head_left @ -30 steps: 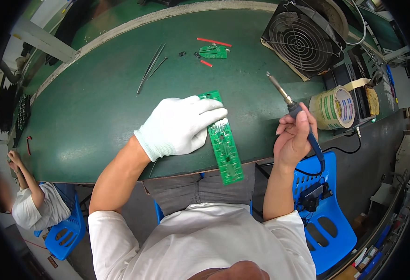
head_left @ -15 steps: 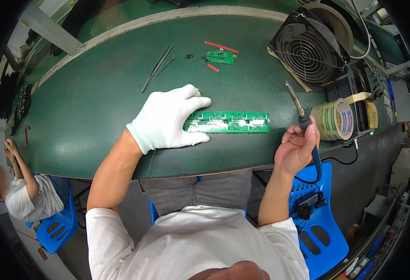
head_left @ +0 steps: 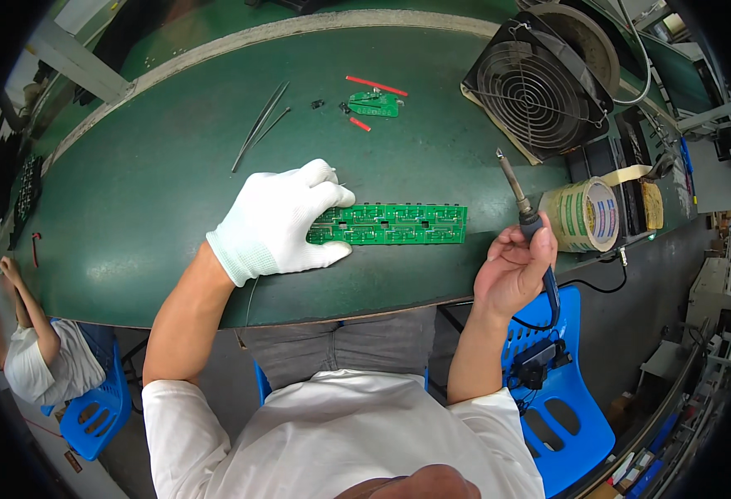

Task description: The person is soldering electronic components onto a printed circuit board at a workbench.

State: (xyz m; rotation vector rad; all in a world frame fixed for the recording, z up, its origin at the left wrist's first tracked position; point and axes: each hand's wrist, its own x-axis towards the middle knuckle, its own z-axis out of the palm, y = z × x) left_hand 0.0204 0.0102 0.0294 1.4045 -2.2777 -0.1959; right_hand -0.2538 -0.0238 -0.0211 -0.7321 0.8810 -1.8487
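My left hand (head_left: 286, 218), in a white glove, grips the left end of a long green circuit board panel (head_left: 407, 224) with thumb and fingers. The panel lies across the table in front of me. A thin wire (head_left: 252, 301) hangs below the glove toward the table's near edge, and a short wisp of it shows by the index finger. Bare, my right hand (head_left: 515, 270) is closed round the dark handle of a soldering iron (head_left: 517, 191). Its metal tip points up and away, to the right of the panel and apart from it.
Beyond the panel lie tweezers (head_left: 259, 129), a small green board (head_left: 375, 104) and red tube pieces (head_left: 360, 124). A black fan (head_left: 532, 98) stands at far right, tape rolls (head_left: 582, 216) nearer. A blue chair (head_left: 561, 416) is at my right; another person (head_left: 54, 358) sits at left.
The whole view has shifted slightly, so the table's things appear further left. The panel's bright glare is gone, and its face looks a little turned. Both hands keep their holds.
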